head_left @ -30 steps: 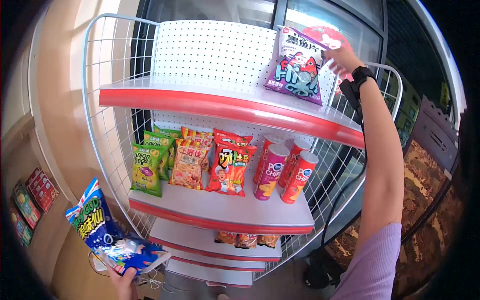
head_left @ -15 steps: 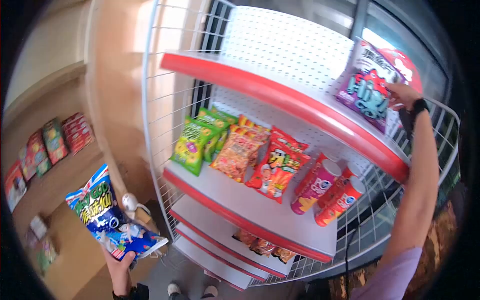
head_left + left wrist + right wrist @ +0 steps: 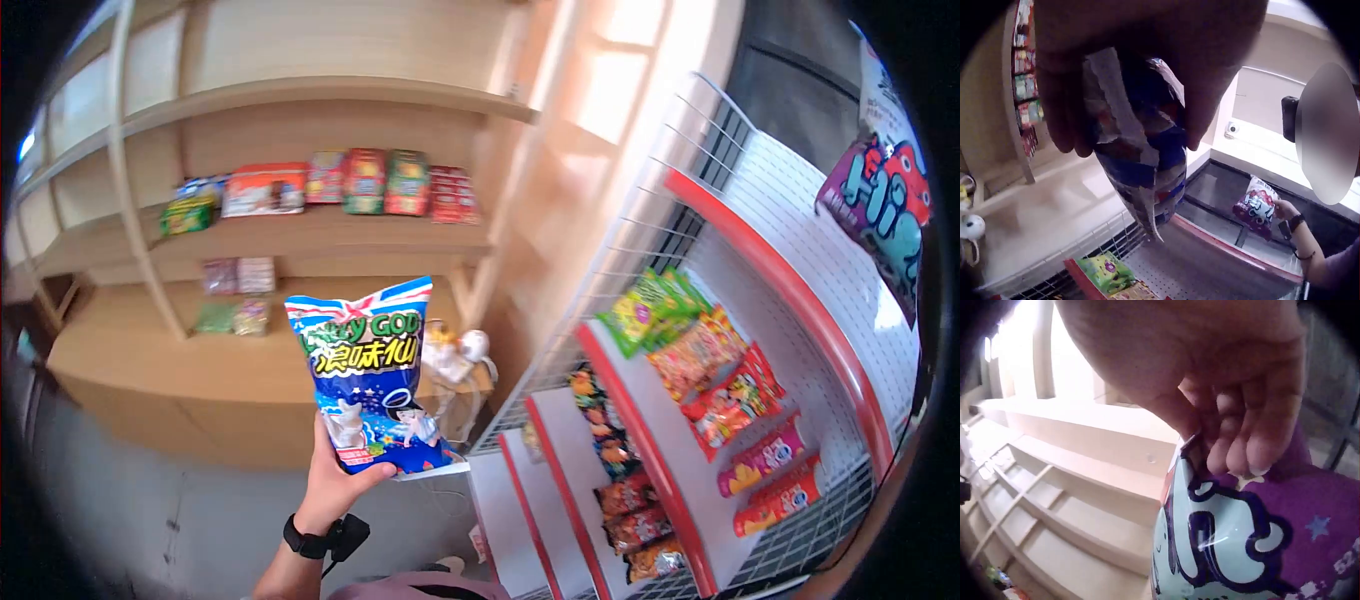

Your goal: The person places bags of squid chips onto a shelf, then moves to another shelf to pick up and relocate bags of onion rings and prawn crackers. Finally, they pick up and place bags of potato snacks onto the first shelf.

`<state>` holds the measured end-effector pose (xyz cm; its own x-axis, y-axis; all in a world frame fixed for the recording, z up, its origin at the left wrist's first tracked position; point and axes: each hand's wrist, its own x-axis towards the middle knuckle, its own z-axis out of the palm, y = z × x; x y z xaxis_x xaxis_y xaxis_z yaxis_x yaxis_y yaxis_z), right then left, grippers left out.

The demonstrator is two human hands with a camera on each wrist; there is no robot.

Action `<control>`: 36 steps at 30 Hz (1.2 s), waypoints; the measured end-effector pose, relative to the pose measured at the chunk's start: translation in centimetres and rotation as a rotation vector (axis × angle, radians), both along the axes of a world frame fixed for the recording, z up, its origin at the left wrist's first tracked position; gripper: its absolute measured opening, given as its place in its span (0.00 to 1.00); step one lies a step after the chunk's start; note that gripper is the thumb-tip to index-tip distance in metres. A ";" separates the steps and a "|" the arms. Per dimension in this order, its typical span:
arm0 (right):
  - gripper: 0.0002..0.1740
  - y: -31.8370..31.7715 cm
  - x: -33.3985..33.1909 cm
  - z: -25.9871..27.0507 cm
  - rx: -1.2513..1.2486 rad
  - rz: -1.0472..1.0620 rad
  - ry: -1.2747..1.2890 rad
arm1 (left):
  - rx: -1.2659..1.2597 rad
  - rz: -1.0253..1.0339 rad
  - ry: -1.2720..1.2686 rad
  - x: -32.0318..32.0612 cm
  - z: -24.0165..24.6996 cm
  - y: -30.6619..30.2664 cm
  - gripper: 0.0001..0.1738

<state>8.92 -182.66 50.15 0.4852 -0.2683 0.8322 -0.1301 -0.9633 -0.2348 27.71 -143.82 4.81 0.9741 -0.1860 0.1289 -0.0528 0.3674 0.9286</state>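
Note:
In the head view my left hand [image 3: 335,480] grips the lower end of a blue snack bag [image 3: 375,385], thumb across its front. The left wrist view shows that bag [image 3: 1147,169] between the fingers and thumb of the left hand [image 3: 1154,37]. A purple and white snack bag [image 3: 880,200] is at the head view's right edge, where my right hand is out of view. Up close in the right wrist view, my right hand [image 3: 1235,381] pinches the edge of the purple bag [image 3: 1329,519] with curled fingers.
A wire-sided rack with red-edged shelves [image 3: 640,440] stands at the right, holding green bags [image 3: 655,308], red bags [image 3: 735,400] and chip tubes [image 3: 762,457]. Behind the blue bag, a wooden shelf unit [image 3: 330,240] carries several colourful packets [image 3: 265,190].
The head view has swung left, bringing the wooden shelves to the middle and the rack to the right. Both bags remain held; the right hand has left the head view.

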 end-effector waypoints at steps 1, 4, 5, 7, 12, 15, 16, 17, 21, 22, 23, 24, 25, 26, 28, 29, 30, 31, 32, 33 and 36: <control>0.15 1.8 0.9 -0.8 -0.062 0.038 -0.001 | 0.004 0.055 0.001 -1.4 0.0 2.6 0.52; 0.17 9.2 4.0 -5.4 -0.202 0.152 0.134 | 0.044 0.231 -0.025 -6.9 -1.0 11.6 0.52; 0.17 10.0 5.3 -7.7 -0.197 0.213 0.139 | 0.056 0.325 -0.033 -9.1 -1.0 14.8 0.53; 0.13 11.0 8.7 -13.9 0.050 0.285 0.317 | 0.018 0.492 -0.023 -13.9 -0.9 21.1 0.53; 0.23 29.8 10.7 -29.7 -0.133 0.762 0.437 | 0.138 0.916 0.072 -27.6 -2.2 34.3 0.52; 0.18 34.3 12.5 -40.3 0.330 0.999 0.625 | 0.148 1.143 0.071 -34.3 -2.2 37.7 0.53; 0.14 36.0 12.9 -43.5 0.465 0.972 0.640 | 0.180 1.209 0.085 -36.2 -2.0 38.5 0.54; 0.13 39.3 13.0 -45.9 0.672 1.077 0.563 | 0.219 1.301 0.056 -37.7 -2.6 39.4 0.55; 0.11 48.9 17.4 -51.4 1.138 1.339 0.644 | 0.230 1.471 0.078 -42.2 -3.2 41.9 0.59; 0.13 51.3 19.0 -51.3 1.022 1.358 0.703 | 0.192 1.507 0.102 -42.6 -3.2 42.7 0.59; 0.15 53.4 20.9 -50.8 0.840 1.414 0.782 | 0.211 1.546 0.156 -43.1 -3.4 43.6 0.59; 0.16 56.2 22.2 -49.7 0.653 1.465 0.850 | 0.227 1.586 0.211 -43.4 -3.7 44.6 0.59; 0.16 59.1 22.8 -49.1 0.648 1.490 0.854 | 0.228 1.611 0.207 -43.3 -4.0 46.1 0.59; 0.17 62.2 23.4 -48.7 0.642 1.494 0.776 | 0.213 1.648 0.215 -43.0 -4.3 47.6 0.60; 0.18 67.8 25.1 -48.8 0.638 1.508 0.684 | 0.197 1.693 0.207 -41.7 -5.0 51.7 0.60; 0.18 70.5 26.2 -49.3 0.642 1.499 0.603 | 0.170 1.699 0.177 -40.8 -5.2 53.9 0.60; 0.18 73.3 27.4 -50.0 0.646 1.489 0.522 | 0.144 1.704 0.147 -39.7 -5.4 56.3 0.60; 0.19 76.7 28.8 -50.6 0.750 1.512 0.543 | 0.202 1.749 0.155 -38.6 -5.7 58.7 0.60; 0.19 79.5 30.2 -50.6 0.749 1.528 0.544 | 0.202 1.765 0.150 -37.6 -5.3 61.0 0.60; 0.19 83.0 30.1 -49.1 0.737 1.582 0.670 | 0.229 1.753 0.124 -36.5 -4.7 63.3 0.60; 0.19 93.5 31.7 -46.9 0.518 1.619 0.714 | 0.247 1.770 0.054 -35.1 -3.2 68.8 0.62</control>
